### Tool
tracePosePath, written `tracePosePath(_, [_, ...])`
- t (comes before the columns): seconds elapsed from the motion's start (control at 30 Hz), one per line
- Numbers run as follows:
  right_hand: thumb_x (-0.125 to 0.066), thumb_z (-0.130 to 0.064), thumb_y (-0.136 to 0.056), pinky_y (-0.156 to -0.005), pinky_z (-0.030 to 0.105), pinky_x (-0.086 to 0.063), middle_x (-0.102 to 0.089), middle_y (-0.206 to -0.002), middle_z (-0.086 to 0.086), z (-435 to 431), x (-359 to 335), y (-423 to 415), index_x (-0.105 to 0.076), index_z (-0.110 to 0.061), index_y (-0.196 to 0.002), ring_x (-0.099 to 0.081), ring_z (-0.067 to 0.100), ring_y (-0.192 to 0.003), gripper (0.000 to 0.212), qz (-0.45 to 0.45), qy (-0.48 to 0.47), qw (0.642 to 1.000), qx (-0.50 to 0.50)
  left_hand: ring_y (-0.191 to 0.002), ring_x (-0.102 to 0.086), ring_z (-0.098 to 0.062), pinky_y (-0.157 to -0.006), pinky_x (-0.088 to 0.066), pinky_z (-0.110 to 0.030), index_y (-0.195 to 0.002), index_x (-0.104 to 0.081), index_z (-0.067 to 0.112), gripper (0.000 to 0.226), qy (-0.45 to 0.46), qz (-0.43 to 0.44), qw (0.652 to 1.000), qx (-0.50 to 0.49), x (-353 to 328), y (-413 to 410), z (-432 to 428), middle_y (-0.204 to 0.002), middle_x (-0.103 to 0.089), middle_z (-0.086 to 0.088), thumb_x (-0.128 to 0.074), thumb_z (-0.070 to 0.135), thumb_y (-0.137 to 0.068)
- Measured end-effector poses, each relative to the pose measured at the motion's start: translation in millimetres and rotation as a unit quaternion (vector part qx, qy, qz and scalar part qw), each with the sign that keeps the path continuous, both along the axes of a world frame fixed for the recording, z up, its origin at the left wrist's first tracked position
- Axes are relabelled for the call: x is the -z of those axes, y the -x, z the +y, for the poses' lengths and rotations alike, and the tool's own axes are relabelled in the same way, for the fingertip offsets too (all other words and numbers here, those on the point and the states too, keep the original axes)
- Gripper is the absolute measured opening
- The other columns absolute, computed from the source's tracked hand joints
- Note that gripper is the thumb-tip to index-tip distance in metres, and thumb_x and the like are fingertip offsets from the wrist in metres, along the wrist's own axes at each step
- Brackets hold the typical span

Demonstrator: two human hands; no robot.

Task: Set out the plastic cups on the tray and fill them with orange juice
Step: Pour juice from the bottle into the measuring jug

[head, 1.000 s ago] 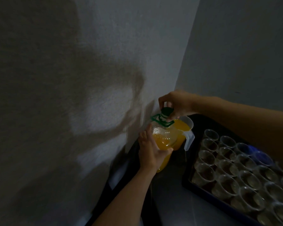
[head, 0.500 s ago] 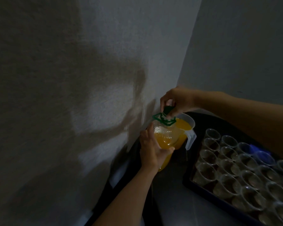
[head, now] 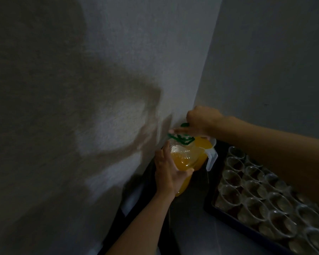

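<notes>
My left hand (head: 165,173) grips a clear bottle of orange juice (head: 182,160) from the left side, holding it upright near the wall corner. A green carry handle (head: 180,139) rings its neck. My right hand (head: 203,119) comes from the right and pinches the green cap (head: 185,124) on top of the bottle; its fingers are motion-blurred. Just behind the bottle stands a clear pitcher (head: 203,147) with orange juice in it and a white handle (head: 211,159). At the right, several clear plastic cups (head: 254,188) stand in rows on a dark tray (head: 226,216).
Two grey walls (head: 118,70) meet in a corner right behind the bottle. A dark object (head: 136,203) lies along the wall's foot under my left arm. The grey counter (head: 195,234) shows between my left arm and the tray.
My right hand has turned on the green cap, its fingers now reaching leftward over the neck. The left hand keeps its hold on the bottle. The view has shifted slightly.
</notes>
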State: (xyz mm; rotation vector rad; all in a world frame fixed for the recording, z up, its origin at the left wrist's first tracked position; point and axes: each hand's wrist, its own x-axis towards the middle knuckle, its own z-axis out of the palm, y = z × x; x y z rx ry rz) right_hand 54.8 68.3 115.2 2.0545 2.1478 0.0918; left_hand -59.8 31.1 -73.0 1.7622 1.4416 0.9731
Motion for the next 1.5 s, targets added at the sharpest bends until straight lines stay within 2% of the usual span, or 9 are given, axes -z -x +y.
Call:
tracePosePath(0.1, [-0.061, -0.06, -0.088, -0.073, 0.039, -0.06, -0.068, -0.103, 0.007, -0.9, -0.4, -3.8, -0.064, -0.019, -0.114, -0.067, 0.023, -0.085, 0.048, 0.043, -0.012, 0.997, -0.058, -0.142, -0.03, -0.024, -0.11, -0.042, -0.042, -0.156, -0.012, 0.035, 0.124, -0.013, -0.005, 1.0, 0.0, 1.0, 0.6, -0.7, -0.154, -0.027, -0.006, -0.092, 0.046, -0.061])
tracePosePath(0.23, [-0.058, -0.045, -0.096, -0.067, 0.034, -0.047, -0.058, -0.091, 0.01, -6.8, 9.8, 8.5, -0.066, -0.003, -0.103, -0.056, 0.023, -0.078, 0.043, 0.017, -0.063, 0.997, -0.029, -0.138, -0.033, -0.022, -0.106, -0.039, -0.037, -0.155, -0.014, 0.038, 0.121, -0.008, -0.03, 1.0, 0.001, 0.3, -0.3, -1.7, -0.149, -0.027, -0.002, -0.091, 0.041, -0.062])
tracePosePath(0.57, [-0.016, -0.08, -0.089, -0.072, 0.042, -0.056, -0.063, -0.081, 0.003, -36.6, 44.6, -45.5, -0.059, -0.022, -0.088, -0.062, 0.023, -0.073, 0.072, 0.2, -0.191, 0.948, 0.161, -0.156, -0.004, -0.026, -0.12, -0.024, -0.055, -0.157, 0.014, 0.046, 0.156, 0.046, -0.097, 0.993, -0.046, -11.1, -8.0, -20.4, -0.17, 0.004, 0.002, -0.097, 0.053, -0.048])
tracePosePath(0.7, [-0.02, -0.076, -0.089, -0.072, 0.042, -0.057, -0.066, -0.088, 0.003, -48.0, 90.4, -84.9, -0.057, -0.022, -0.097, -0.063, 0.019, -0.075, 0.066, 0.283, -0.198, 0.905, 0.248, -0.131, -0.046, -0.023, -0.104, -0.048, -0.054, -0.147, -0.033, 0.034, 0.087, -0.098, -0.171, 0.972, -0.127, 19.9, -11.8, -74.5, -0.148, -0.035, 0.001, -0.074, 0.06, -0.075])
tracePosePath(0.83, [-0.032, -0.057, -0.102, -0.077, 0.034, -0.046, -0.062, -0.118, 0.016, -52.7, 126.5, -92.6, -0.054, -0.013, -0.125, -0.059, 0.024, -0.096, 0.054, 0.307, -0.133, 0.905, 0.261, -0.116, -0.052, 0.002, -0.099, -0.051, -0.041, -0.122, -0.044, 0.056, 0.033, -0.028, -0.177, 0.983, -0.05, 38.1, -40.5, -117.9, -0.13, -0.05, 0.023, -0.059, 0.048, -0.094])
tracePosePath(1.0, [-0.039, -0.056, -0.1, -0.08, 0.037, -0.049, -0.056, -0.124, 0.019, -43.6, 158.6, -83.7, -0.048, -0.004, -0.129, -0.059, 0.03, -0.106, 0.06, 0.376, -0.119, 0.863, 0.315, -0.145, -0.027, 0.004, -0.115, -0.026, -0.02, -0.149, -0.031, 0.047, 0.065, 0.14, -0.195, 0.966, 0.095, 25.6, -68.3, -101.1, -0.16, -0.027, 0.025, -0.029, 0.071, -0.089])
tracePosePath(1.13, [-0.034, -0.063, -0.099, -0.061, 0.029, -0.045, -0.063, -0.096, 0.01, -24.3, 169.7, -85.1, -0.059, -0.006, -0.108, -0.061, 0.019, -0.078, 0.063, 0.44, -0.096, 0.801, 0.395, -0.148, -0.025, 0.003, -0.125, -0.022, -0.037, -0.147, -0.031, 0.05, 0.104, 0.186, -0.191, 0.957, 0.112, 25.9, -75.6, -77.5, -0.161, -0.029, 0.022, -0.022, 0.106, -0.061])
tracePosePath(1.33, [-0.044, -0.067, -0.093, -0.08, 0.04, -0.057, -0.071, -0.091, 0.01, -10.2, 187.0, -90.2, -0.068, -0.009, -0.094, -0.068, 0.023, -0.082, 0.063, 0.55, -0.115, 0.724, 0.4, -0.154, -0.008, -0.002, -0.128, -0.009, -0.036, -0.16, -0.005, 0.037, 0.08, 0.201, -0.184, 0.954, 0.123, 23.7, -85.7, -64.8, -0.168, -0.004, 0.017, -0.022, 0.069, -0.089])
tracePosePath(1.5, [-0.048, -0.067, -0.092, -0.065, 0.027, -0.049, -0.065, -0.074, 0.002, -4.8, 193.6, -95.2, -0.062, -0.013, -0.078, -0.063, 0.014, -0.067, 0.057, 0.599, -0.141, 0.677, 0.404, -0.145, 0.004, 0.008, -0.121, -0.002, -0.021, -0.158, 0.008, 0.035, 0.078, 0.178, -0.17, 0.961, 0.128, 29.1, -103.0, -45.0, -0.168, 0.01, 0.016, -0.02, 0.063, -0.091])
